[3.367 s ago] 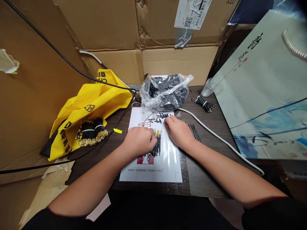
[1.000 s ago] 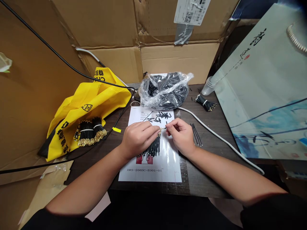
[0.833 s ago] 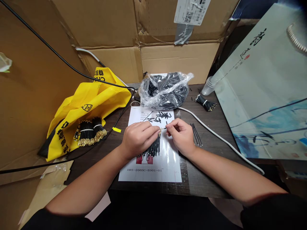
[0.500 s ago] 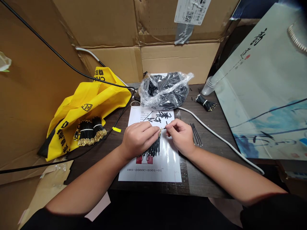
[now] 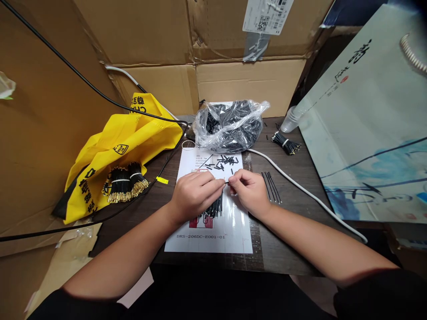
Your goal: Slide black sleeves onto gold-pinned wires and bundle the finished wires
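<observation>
Two hands almost meet over the printed sheet (image 5: 238,235): left hand (image 5: 197,194) and right hand (image 5: 250,192), fingertips pinched on a small black piece (image 5: 227,182) between them! Black wires (image 5: 216,208) lie below the left, short black tubes (image 5: 229,160) just beyond.

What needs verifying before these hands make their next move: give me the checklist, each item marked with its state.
1. Right hand pinches the thin black piece: ok.
2. Left hand grips its item securely: cannot tell, its fingers hide it.
3. Loose short black pieces lie in front of the hands: ok.
4. Black leads lie evenly: cannot tell, the left hand covers part.
5. Black cable is clear of both hands: ok.
</observation>
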`<state>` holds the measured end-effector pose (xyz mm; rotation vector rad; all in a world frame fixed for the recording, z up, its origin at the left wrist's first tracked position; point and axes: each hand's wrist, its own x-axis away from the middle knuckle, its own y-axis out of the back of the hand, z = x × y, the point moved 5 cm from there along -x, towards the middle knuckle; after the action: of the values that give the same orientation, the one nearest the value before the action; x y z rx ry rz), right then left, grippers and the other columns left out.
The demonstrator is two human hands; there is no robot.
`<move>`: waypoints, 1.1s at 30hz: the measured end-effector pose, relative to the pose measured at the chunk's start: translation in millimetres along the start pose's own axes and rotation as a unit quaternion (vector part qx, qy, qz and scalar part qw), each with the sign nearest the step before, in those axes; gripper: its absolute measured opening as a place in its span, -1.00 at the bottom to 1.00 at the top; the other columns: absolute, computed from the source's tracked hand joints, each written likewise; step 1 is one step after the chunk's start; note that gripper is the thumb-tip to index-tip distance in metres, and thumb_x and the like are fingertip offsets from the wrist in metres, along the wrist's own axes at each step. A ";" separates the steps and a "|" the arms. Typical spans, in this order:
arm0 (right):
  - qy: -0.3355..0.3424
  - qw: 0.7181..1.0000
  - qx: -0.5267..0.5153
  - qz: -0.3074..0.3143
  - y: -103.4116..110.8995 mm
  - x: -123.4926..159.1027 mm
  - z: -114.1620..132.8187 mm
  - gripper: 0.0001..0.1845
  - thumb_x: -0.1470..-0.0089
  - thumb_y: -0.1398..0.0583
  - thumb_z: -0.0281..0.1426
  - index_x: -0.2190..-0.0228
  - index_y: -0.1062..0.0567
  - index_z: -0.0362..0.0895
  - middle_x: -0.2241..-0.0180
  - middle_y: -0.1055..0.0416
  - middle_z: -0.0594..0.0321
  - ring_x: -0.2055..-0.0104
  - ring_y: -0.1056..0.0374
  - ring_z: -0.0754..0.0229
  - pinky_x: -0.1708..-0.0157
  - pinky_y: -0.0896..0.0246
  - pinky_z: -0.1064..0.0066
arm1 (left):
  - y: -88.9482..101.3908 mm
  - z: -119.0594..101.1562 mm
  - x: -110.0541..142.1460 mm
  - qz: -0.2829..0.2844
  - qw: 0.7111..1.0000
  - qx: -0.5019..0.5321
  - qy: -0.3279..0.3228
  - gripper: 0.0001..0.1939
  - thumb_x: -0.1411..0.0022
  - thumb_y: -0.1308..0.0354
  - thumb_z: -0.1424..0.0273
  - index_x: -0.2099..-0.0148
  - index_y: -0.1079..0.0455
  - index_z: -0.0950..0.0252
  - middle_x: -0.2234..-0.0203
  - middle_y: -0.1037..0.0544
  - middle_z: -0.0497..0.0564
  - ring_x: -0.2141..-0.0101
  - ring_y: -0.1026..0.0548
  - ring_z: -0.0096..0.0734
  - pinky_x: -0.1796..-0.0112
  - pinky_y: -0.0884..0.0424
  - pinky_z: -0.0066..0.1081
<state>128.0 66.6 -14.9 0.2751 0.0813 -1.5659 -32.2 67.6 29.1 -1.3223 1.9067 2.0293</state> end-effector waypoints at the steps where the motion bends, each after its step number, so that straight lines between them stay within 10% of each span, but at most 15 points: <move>1: -0.001 1.000 -0.001 0.001 -0.2 0.0 -0.4 -0.62 -0.15 -0.25 -0.16 0.59 -0.41 -0.11 0.67 -0.37 0.37 0.60 -0.24 0.32 0.51 -0.15 0.42 | -0.2 0.1 0.1 0.001 1.000 0.000 -0.001 -0.88 -0.29 -0.17 0.40 0.15 -0.51 0.25 0.51 -0.46 -0.06 0.47 -0.38 -0.49 0.40 -0.29 -0.43; 14: -0.022 1.000 -0.003 0.022 -3.3 0.3 -4.8 -0.46 -0.20 -0.14 -0.02 0.64 -0.40 -0.12 0.72 -0.30 0.34 0.64 -0.21 0.33 0.55 -0.12 0.43 | -0.2 0.7 1.4 -0.003 1.000 0.010 -0.005 -0.86 -0.25 -0.22 0.43 0.12 -0.50 0.24 0.42 -0.55 -0.04 0.37 -0.46 -0.40 0.30 -0.35 -0.36; 21: -0.060 0.990 -0.127 0.011 -5.9 0.2 -11.5 -0.17 -0.28 0.26 0.12 0.52 -0.52 -0.13 0.66 -0.33 0.24 0.58 -0.25 0.28 0.50 -0.17 0.38 | 3.5 8.1 -5.6 -0.046 0.984 0.102 0.137 -0.93 -0.22 -0.28 0.36 0.25 -0.59 0.19 0.43 -0.53 0.00 0.31 -0.43 -0.36 0.21 -0.37 -0.28; 33: 0.117 0.988 0.073 0.069 -21.5 9.9 20.6 -0.86 -0.17 -0.22 -0.34 0.41 -0.53 -0.11 0.48 -0.49 0.30 0.50 -0.31 0.32 0.42 -0.26 0.41 | -24.7 23.0 7.5 -0.072 0.769 0.488 0.406 -0.77 -0.12 -0.36 0.24 0.32 -0.53 0.32 0.44 -0.62 0.01 0.41 -0.56 -0.45 0.34 -0.52 -0.45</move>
<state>104.3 52.7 0.2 0.5683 0.1278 -1.3997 -35.0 89.1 2.0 -1.9338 2.4010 0.0869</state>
